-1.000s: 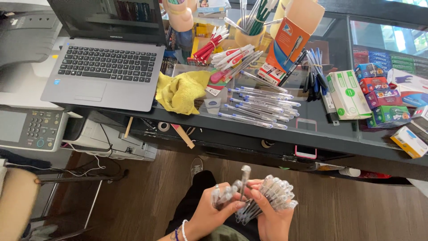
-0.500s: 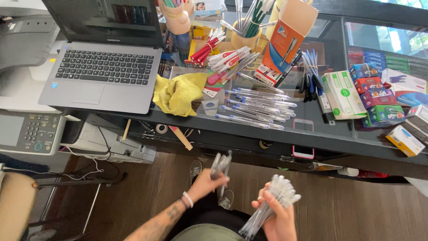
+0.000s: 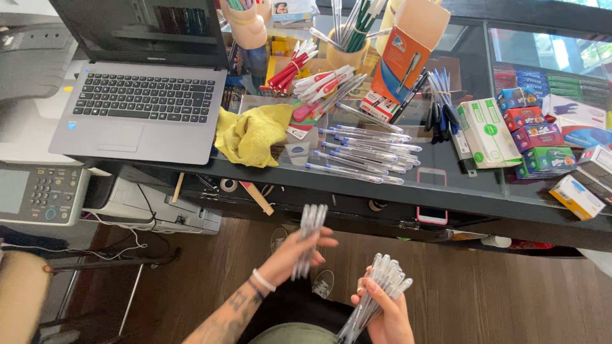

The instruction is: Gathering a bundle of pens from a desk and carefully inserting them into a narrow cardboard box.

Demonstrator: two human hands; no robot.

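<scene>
The left hand (image 3: 299, 248) is raised over the wooden floor (image 3: 484, 299), its fingers (image 3: 322, 243) closed around a small bunch of clear pens (image 3: 308, 239) that stands nearly upright, tips toward 12 o'clock. At about 4 o'clock from it, near but not touching, the right hand (image 3: 386, 312) grips a larger bundle of clear pens (image 3: 376, 290) with fingers wrapped around the lower part; this bundle leans toward 1 o'clock and fans out at the top. Both bundles are held below the front edge of the counter (image 3: 357, 191), apart from it.

On the counter at 12 o'clock from the hands lies a loose row of clear pens (image 3: 363, 153), laid roughly side by side. At 9 o'clock from that row a crumpled yellow cloth (image 3: 252, 132) lies just beside an open grey laptop (image 3: 143, 108). Behind the row, toward 12 o'clock, are red and white pens (image 3: 312, 79), a cup of green pens (image 3: 350, 32) and an orange pen box (image 3: 401, 60) standing tilted. At 3 o'clock from the row are dark blue pens (image 3: 440, 105), a white and green box (image 3: 488, 130) and several small coloured boxes (image 3: 535, 137). A pink phone (image 3: 432, 213) sits at the counter's front edge. A printer (image 3: 38, 191) is at the far 9 o'clock side.
</scene>
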